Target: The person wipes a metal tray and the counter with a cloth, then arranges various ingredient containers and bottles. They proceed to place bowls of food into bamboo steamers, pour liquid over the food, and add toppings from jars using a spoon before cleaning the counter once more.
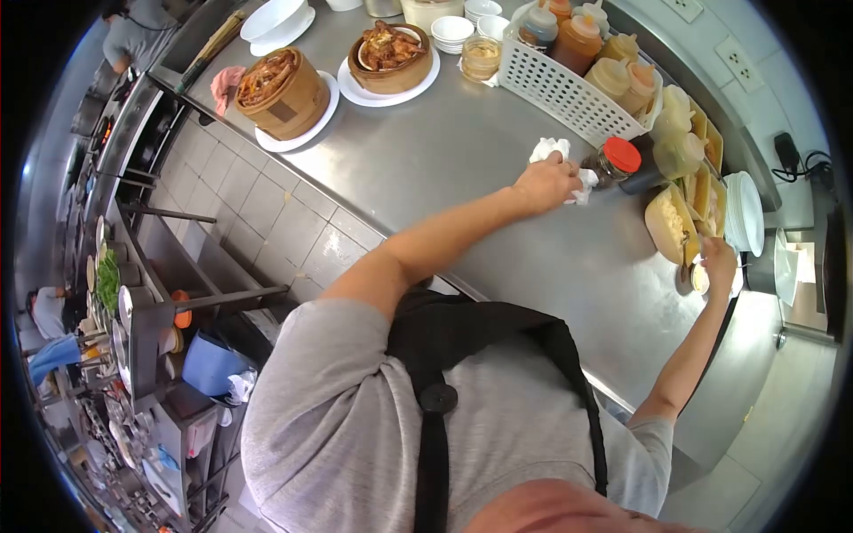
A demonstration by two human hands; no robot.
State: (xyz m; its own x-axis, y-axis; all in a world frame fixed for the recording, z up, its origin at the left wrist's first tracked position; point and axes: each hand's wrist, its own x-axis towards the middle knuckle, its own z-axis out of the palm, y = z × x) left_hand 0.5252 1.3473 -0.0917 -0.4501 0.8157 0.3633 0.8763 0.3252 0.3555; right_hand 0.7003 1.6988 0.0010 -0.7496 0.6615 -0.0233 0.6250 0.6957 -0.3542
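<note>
My left hand [548, 184] is closed on a crumpled white paper napkin [550, 149], pressed to the steel counter. Just beside it stands a dark jar with a red lid [622, 155]. Over at the right end of the counter, my right hand [718, 264] is closed at the edge of a group of yellow tubs. What its fingers grip is too small to make out. The nearest yellow tub [668, 224] holds pale chopped food and a spoon. A small cup with yellow contents [700, 279] sits by my right hand.
Two bamboo steamers [286, 93] [388, 60] of browned food stand on white plates at the back left. A white perforated basket [569, 93] holds several sauce bottles. White plates [745, 213] are stacked by the wall. Across the tiled floor is a shelf rack [160, 306].
</note>
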